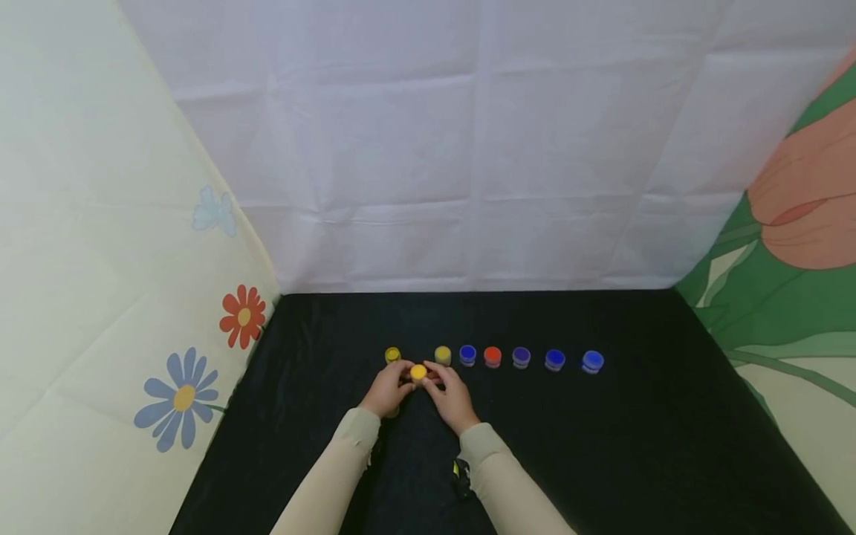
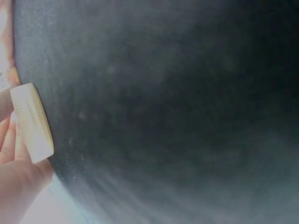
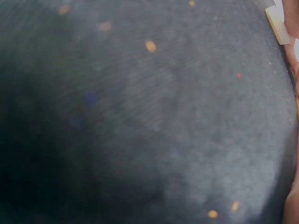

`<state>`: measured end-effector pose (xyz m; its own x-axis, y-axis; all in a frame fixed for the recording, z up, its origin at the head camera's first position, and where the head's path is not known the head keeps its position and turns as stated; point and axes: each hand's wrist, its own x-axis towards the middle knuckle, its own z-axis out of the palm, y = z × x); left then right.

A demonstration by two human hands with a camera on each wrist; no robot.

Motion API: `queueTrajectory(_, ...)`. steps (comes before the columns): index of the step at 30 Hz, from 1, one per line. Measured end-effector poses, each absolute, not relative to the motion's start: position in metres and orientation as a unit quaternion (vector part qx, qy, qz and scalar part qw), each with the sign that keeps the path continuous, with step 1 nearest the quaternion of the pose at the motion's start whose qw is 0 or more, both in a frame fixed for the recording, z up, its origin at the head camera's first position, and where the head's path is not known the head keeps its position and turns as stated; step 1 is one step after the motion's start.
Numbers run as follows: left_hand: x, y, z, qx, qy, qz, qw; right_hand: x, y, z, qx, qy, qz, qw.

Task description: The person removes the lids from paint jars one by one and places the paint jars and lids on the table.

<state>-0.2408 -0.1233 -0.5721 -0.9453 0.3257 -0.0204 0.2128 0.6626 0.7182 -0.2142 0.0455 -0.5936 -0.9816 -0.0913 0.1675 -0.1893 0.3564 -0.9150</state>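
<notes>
Backdrop: From my remote seat I see a creased white cloth hanging behind the workspace.
Side walls: On the left hangs a cream cloth printed with a red flower, a blue flower and a pale blue butterfly; on the right, a cloth printed with a coral tulip and green leaves.
Table: Black cloth covers it.
Yellow jar in hand: I find the small round jar with a bright yellow top between the two hands, just on the near side of the row.
Left hand: This hand pinches the jar from its left side, thumb and fingers drawn in narrow.
Right hand: This one pinches the same jar from the opposite side, also narrow.
Row of jars: From left to right I count a yellow-topped round jar, a gap, a paler yellow one, a blue one, an orange-red one, a violet-blue one, a deep blue one and a lighter blue one.
Cream piece: My left wrist view shows a flat, pale cream piece against the left fingers; I cannot tell what it is.
Sleeves: Both are pale cream.
</notes>
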Motion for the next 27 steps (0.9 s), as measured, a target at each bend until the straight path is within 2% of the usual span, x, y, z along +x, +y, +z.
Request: queueTrajectory(27, -0.2399, -0.1234, -0.5722, 0.147, 0.91, 0.38, 0.073, -0.2132, 0.0433, -0.5916, 0.076, -0.819, 0.567, 0.049)
